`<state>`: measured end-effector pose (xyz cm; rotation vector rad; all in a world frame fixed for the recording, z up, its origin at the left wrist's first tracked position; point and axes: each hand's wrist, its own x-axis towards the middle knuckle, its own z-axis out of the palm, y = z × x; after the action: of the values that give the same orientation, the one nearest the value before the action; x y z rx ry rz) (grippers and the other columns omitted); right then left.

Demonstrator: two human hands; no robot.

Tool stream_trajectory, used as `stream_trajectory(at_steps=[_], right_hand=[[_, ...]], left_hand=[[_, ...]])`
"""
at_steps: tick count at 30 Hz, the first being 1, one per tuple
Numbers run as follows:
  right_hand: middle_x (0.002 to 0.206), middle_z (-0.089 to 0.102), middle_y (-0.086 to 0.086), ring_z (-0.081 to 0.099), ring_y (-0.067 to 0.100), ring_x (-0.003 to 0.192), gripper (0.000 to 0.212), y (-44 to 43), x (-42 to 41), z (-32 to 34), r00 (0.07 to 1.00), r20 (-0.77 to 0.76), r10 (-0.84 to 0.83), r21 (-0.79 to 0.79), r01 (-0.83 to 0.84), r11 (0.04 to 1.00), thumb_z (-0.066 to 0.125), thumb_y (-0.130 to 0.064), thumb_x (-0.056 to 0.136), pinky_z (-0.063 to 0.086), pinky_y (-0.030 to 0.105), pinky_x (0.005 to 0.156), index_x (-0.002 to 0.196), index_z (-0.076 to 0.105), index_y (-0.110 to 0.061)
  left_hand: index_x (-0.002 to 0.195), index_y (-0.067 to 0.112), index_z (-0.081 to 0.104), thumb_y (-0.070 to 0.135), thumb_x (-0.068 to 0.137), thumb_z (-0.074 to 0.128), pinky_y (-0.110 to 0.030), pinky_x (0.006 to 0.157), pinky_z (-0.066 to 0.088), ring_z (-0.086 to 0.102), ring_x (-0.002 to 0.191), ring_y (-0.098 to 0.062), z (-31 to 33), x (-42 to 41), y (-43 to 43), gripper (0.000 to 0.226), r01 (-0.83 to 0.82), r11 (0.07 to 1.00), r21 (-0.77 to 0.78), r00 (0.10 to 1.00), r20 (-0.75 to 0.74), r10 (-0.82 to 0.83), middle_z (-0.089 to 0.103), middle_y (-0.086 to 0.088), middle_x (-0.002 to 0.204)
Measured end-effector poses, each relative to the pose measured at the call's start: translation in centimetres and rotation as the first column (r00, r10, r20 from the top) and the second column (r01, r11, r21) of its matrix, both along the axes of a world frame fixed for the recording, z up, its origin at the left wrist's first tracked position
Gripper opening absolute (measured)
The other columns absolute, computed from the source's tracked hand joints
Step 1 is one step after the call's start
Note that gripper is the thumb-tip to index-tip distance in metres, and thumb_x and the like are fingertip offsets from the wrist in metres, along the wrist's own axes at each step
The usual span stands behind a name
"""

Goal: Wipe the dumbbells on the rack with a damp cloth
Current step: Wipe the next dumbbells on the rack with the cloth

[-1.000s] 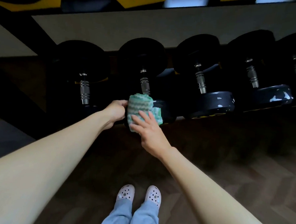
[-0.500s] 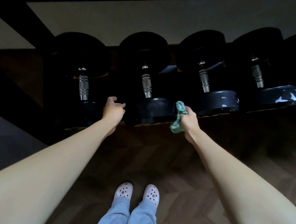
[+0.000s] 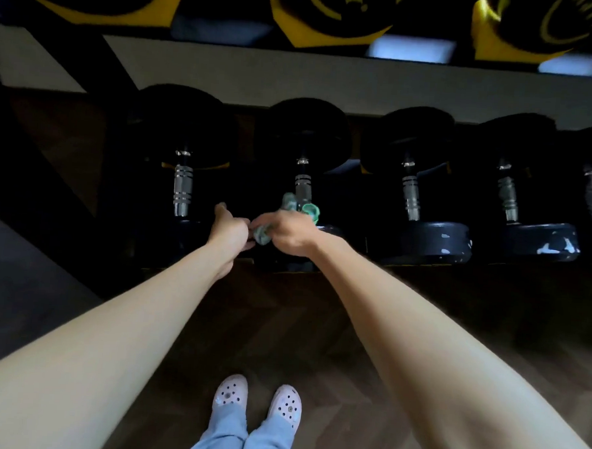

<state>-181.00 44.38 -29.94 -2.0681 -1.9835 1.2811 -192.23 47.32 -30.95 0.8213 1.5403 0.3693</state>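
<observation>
left hand [image 3: 231, 227]: reaches to the near end of the second dumbbell [image 3: 303, 187] from the left, thumb up, fingers curled in toward the right hand; whether they pinch the cloth or only touch it cannot be told.
right hand [image 3: 287, 232]: back of the hand up, just beside the left hand, fingers closed round the cloth and holding it against the low end of that dumbbell's metal handle.
cloth [image 3: 300, 207]: green and bunched; one part shows above the right hand on either side of the handle, another tuft shows between the two hands. whether it goes round the handle or only lies against it is not clear.
dumbbells [image 3: 427, 241]: five in a row on the low tier, black round heads, ribbed steel handles pointing toward the person, far heads higher than the near ones.
paint: the near heads of the third and fourth dumbbell [image 3: 540, 240] carry pale chipped spots.
rack [image 3: 104, 66]: black frame, with a slanted bar at the left; the picture is dark here and the low rail is hard to make out.
upper tier: yellow holders [image 3: 325, 30] with more black weights, blurred.
wall [image 3: 295, 76]: a pale band behind the low row.
floor [image 3: 364, 399]: dark wood in a zigzag pattern.
feet: pale clogs with holes [image 3: 229, 396], side by side, below light blue trouser legs [image 3: 221, 436].
</observation>
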Motion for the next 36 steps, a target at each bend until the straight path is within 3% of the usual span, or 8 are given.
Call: stream_trajectory(at_steps=[7, 13, 17, 20, 24, 28, 32, 36], right_hand=[[0.109, 0.068, 0.012, 0.058, 0.022, 0.101, 0.038, -1.7, 0.5, 1.2, 0.933, -0.284, -0.221, -0.102, 0.200, 0.975, 0.043, -0.015, 0.072, 0.041, 0.027, 0.081, 0.095, 0.072, -0.005], [0.081, 0.063, 0.010, 0.058, 0.020, 0.073, 0.034, -2.7, 6.0, 4.1, 0.196, -0.627, -0.754, -0.449, 0.701, 0.555, 0.032, 0.003, 0.077, 0.047, 0.026, 0.063, 0.080, 0.065, -0.007], [0.089, 0.070, 0.006, 0.066, 0.020, 0.083, 0.037, -2.3, 9.5, 4.2, 0.115, -0.653, -0.749, -0.482, 0.699, 0.528, 0.035, -0.002, 0.082, 0.051, 0.032, 0.071, 0.091, 0.069, -0.014], [0.096, 0.069, 0.009, 0.067, 0.021, 0.085, 0.033, -1.3, 11.6, 3.7, 0.077, -0.646, -0.760, -0.521, 0.683, 0.512, 0.039, -0.006, 0.082, 0.052, 0.033, 0.073, 0.098, 0.067, -0.012], [0.101, 0.068, 0.010, 0.066, 0.022, 0.089, 0.043, 0.3, 14.1, 2.9, 0.148, -0.621, -0.770, -0.563, 0.599, 0.569, 0.054, -0.022, 0.071, 0.053, 0.032, 0.075, 0.113, 0.061, -0.010], [0.104, 0.066, 0.007, 0.064, 0.019, 0.092, 0.036, 2.2, 14.6, 2.1, 0.539, -0.508, -0.672, -0.431, 0.517, 0.740, 0.069, -0.006, 0.079, 0.049, 0.029, 0.083, 0.113, 0.058, -0.008], [0.099, 0.061, 0.008, 0.059, 0.019, 0.088, 0.028, 4.3, 15.0, 0.9, 0.664, -0.387, -0.640, -0.277, 0.578, 0.768, 0.066, -0.002, 0.078, 0.044, 0.024, 0.074, 0.102, 0.062, -0.017], [0.095, 0.058, 0.008, 0.052, 0.015, 0.066, 0.032, 5.8, 16.1, -0.2, 0.872, -0.173, -0.458, 0.020, 0.468, 0.883, 0.057, -0.001, 0.085, 0.038, 0.013, 0.050, 0.114, 0.059, -0.014]], left_hand=[[0.127, 0.002, 0.051, -0.008, 0.093, 0.028, -0.020, 0.058, 0.050, 0.057, 0.076, -0.015, 1.8, -1.3, 0.5, 0.042, 0.372, 0.927, -0.051, 0.926, -0.050, -0.375, 0.062, -0.012, 0.106], [0.124, 0.021, 0.054, 0.005, 0.076, 0.072, -0.023, 0.092, 0.043, 0.052, 0.114, -0.014, 3.8, -0.4, 1.3, 0.054, 0.821, 0.571, -0.001, 0.570, 0.037, -0.821, 0.058, 0.000, 0.118], [0.126, 0.030, 0.047, 0.016, 0.079, 0.072, -0.031, 0.092, 0.049, 0.057, 0.109, -0.009, 4.6, 2.3, 2.1, 0.056, 0.690, 0.723, 0.021, 0.702, 0.222, -0.677, 0.059, 0.009, 0.118], [0.104, 0.016, 0.060, 0.010, 0.085, 0.066, -0.029, 0.077, 0.057, 0.067, 0.078, -0.007, 4.4, 3.8, 3.3, 0.020, 0.610, 0.788, 0.083, 0.771, 0.166, -0.614, 0.066, -0.004, 0.097], [0.083, 0.011, 0.055, -0.002, 0.088, 0.053, -0.029, 0.074, 0.055, 0.060, 0.069, -0.009, 3.4, 5.5, 5.2, 0.014, 0.447, 0.882, 0.152, 0.891, 0.016, -0.454, 0.056, -0.004, 0.080], [0.089, 0.016, 0.050, 0.009, 0.096, 0.036, -0.036, 0.086, 0.049, 0.063, 0.084, -0.018, 3.1, 7.4, 6.5, 0.018, 0.362, 0.926, 0.107, 0.923, 0.103, -0.372, 0.060, -0.004, 0.086], [0.084, 0.018, 0.040, 0.004, 0.097, 0.033, -0.029, 0.057, 0.055, 0.060, 0.041, -0.011, 2.8, 8.8, 7.2, 0.021, 0.150, 0.983, 0.104, 0.976, 0.144, -0.164, 0.054, -0.008, 0.066], [0.077, 0.018, 0.043, 0.003, 0.095, 0.044, -0.017, 0.036, 0.046, 0.052, 0.052, -0.012, 1.6, 8.7, 8.5, 0.023, 0.300, 0.917, 0.261, 0.954, -0.098, -0.285, 0.050, -0.003, 0.072]])
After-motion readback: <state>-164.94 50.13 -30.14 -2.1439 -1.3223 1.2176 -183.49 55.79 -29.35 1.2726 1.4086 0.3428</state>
